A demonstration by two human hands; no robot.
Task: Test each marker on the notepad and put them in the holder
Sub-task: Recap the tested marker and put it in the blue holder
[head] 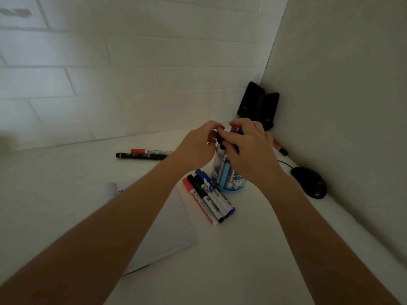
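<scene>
Above the clear blue cylindrical marker holder [229, 183] on the white worktop [253, 249], the left hand [196, 146] and right hand [251, 153] each keep a grip clamped on a black-capped white marker [221, 139]. The white paper notepad [167, 227] lies near the holder.

White table [253, 260] bears a notepad [171, 227], loose markers [209, 199], a holder [231, 186], a mouse [309, 182] and speakers [257, 106]

markers [209, 197] left of holder [229, 183], notepad [167, 227] nearer
</scene>
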